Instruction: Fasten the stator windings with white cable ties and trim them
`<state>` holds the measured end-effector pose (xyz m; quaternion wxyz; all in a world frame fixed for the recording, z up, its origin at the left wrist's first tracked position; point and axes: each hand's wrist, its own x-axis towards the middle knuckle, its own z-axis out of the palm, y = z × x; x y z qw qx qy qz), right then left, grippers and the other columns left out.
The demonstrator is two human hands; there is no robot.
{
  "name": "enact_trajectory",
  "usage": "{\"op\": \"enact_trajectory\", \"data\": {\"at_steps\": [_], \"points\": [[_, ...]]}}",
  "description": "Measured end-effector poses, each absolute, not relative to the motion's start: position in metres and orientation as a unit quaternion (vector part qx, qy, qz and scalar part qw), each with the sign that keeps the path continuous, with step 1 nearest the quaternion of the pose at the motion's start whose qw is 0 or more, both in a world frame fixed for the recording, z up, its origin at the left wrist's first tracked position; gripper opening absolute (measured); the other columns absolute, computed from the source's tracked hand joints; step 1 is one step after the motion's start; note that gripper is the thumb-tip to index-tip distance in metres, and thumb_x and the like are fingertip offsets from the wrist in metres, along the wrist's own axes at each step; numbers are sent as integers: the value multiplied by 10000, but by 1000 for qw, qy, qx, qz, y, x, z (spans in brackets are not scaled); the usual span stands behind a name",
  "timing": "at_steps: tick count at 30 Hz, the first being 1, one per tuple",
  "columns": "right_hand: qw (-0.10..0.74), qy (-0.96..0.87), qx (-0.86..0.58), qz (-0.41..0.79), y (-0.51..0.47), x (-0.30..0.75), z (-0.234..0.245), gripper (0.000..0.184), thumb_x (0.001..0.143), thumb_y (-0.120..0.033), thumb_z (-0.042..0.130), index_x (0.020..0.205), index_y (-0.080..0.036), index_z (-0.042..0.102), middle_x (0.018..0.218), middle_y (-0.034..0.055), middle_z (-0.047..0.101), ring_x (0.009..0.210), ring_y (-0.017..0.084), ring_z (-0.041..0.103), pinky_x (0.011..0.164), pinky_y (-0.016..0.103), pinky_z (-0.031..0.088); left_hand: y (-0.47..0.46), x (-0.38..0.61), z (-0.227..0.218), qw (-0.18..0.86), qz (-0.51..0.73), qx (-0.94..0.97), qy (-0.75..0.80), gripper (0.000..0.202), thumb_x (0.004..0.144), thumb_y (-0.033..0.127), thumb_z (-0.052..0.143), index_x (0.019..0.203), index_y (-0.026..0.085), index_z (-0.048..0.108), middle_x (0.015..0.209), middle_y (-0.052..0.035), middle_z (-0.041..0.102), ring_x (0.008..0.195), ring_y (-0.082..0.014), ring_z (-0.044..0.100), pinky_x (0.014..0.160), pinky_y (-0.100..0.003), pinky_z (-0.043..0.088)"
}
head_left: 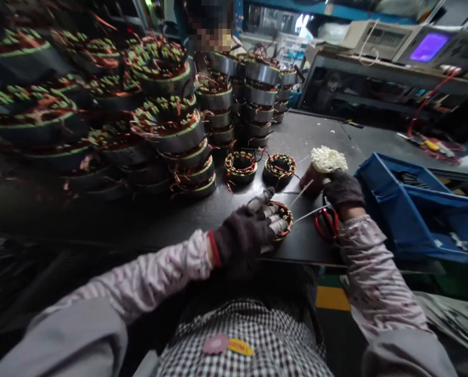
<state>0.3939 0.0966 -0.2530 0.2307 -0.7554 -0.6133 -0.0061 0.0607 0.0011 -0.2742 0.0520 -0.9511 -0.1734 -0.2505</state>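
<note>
My left hand (253,228), in a dark glove with pale wrapped fingertips, grips the near wound stator (285,230), its fingers lying across the coil ring. Two thin white tubes (310,211) run from this stator toward the right. My right hand (344,191), gloved too, is closed beside a bundle of white tubes (328,158) standing in a reddish-brown container (311,180); its fingertips touch the bundle's side, and what they hold is hidden. Just below that hand are red-handled scissors (327,224). Two more stators, a left one (241,167) and a right one (280,168), stand behind.
Tall stacks of stators (175,131) crowd the left and back of the dark table (312,135). Blue bins (426,209) stand at the right. Farther back are red leads (434,149) and a shelf with instruments (426,44). Another person (210,26) is behind the stacks.
</note>
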Motion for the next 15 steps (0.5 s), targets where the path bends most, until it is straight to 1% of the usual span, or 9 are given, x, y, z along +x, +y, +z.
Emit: {"op": "enact_trajectory", "data": {"at_steps": [2, 3, 5, 7, 8, 10, 12, 13, 15], "points": [[239, -612, -754, 6, 84, 400, -252, 273, 961, -270, 732, 1168, -138, 854, 1167, 228, 857, 1107, 346, 780, 1015, 465, 578, 28, 51, -256, 26, -185, -975, -122, 478, 987, 470, 913, 1370, 199, 824, 1333, -143, 878, 1299, -363, 804, 1336, -604, 505], [250, -611, -751, 10, 75, 402, -254, 272, 946, -270, 738, 1157, -149, 859, 1167, 219, 859, 1110, 349, 781, 1016, 470, 580, 39, 49, -249, 13, -164, -980, -115, 499, 934, 494, 961, 1328, 212, 842, 1288, -135, 883, 1240, -360, 812, 1269, -584, 555], [283, -603, -746, 7, 55, 402, -261, 286, 964, -318, 715, 1162, -167, 857, 1166, 198, 861, 1100, 339, 782, 1008, 468, 588, 53, 51, -240, -13, -139, -983, -123, 486, 862, 486, 1015, 1256, 243, 869, 1188, -105, 881, 1113, -341, 812, 1066, -507, 637], [324, -584, -744, 1, 37, 399, -272, 344, 1035, -416, 630, 1170, -179, 840, 1139, 175, 858, 1038, 306, 784, 956, 446, 609, 55, 54, -239, -38, -129, -981, -143, 369, 865, 442, 1013, 1153, 250, 886, 1079, -75, 861, 992, -306, 793, 882, -424, 629], [360, -565, -742, 9, 31, 397, -278, 383, 1060, -463, 588, 1169, -185, 827, 1122, 163, 857, 995, 288, 784, 922, 434, 619, 53, 54, -241, -47, -129, -979, -150, 288, 896, 417, 990, 1103, 244, 887, 1047, -67, 851, 963, -290, 783, 846, -402, 615], [450, -518, -726, 45, 27, 391, -288, 409, 1045, -532, 595, 1159, -199, 802, 1106, 142, 858, 942, 268, 785, 896, 432, 637, 46, 52, -250, -64, -140, -977, -148, 156, 986, 375, 914, 1023, 228, 879, 1028, -60, 853, 976, -274, 784, 886, -392, 617], [534, -476, -694, 84, 35, 384, -293, 388, 959, -546, 703, 1140, -214, 793, 1133, 135, 870, 988, 279, 797, 964, 467, 650, 39, 47, -263, -93, -168, -970, -149, 134, 1054, 342, 844, 996, 223, 871, 1044, -55, 870, 1028, -263, 802, 987, -393, 634], [563, -463, -678, 97, 42, 381, -294, 370, 916, -524, 747, 1120, -219, 793, 1150, 138, 876, 1034, 291, 803, 1019, 490, 646, 35, 44, -268, -111, -190, -961, -166, 128, 1070, 336, 826, 1024, 226, 874, 1078, -56, 880, 1058, -257, 813, 1027, -392, 640], [596, -449, -657, 104, 57, 372, -293, 305, 884, -471, 758, 1063, -226, 784, 1145, 140, 883, 1084, 304, 808, 1083, 517, 639, 30, 39, -274, -135, -240, -936, -220, 138, 1090, 317, 795, 1167, 246, 884, 1184, -60, 892, 1117, -244, 829, 1069, -385, 647]]}}
